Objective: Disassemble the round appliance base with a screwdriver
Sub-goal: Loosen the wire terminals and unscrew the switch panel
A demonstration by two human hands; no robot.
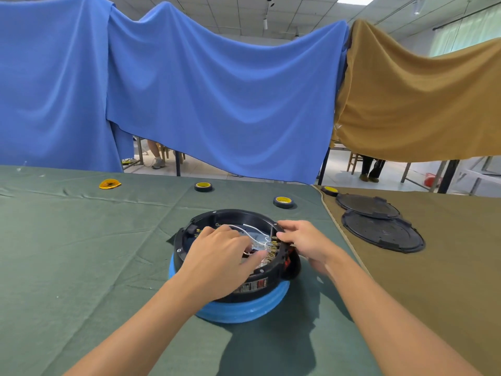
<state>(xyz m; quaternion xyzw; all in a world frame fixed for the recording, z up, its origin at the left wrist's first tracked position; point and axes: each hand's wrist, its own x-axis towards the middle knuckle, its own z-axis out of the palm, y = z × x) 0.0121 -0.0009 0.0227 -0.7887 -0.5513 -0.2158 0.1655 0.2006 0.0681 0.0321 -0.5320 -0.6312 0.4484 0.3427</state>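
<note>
**Both hands on the open base**

Round black base (238,214) sits mid-table on the green cloth (81,253). Right hand (303,240) grips its right rim. Left hand (217,256) digs among white wires (244,227) inside; whether it's grasping any, can't tell.

Bright overhead light, fisheye-warped edges.

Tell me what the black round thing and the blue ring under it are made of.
The black round base looks like hard plastic, glossy: light glints on its rim. The blue ring looks like smooth plastic or rubber; can't tell which.
</note>
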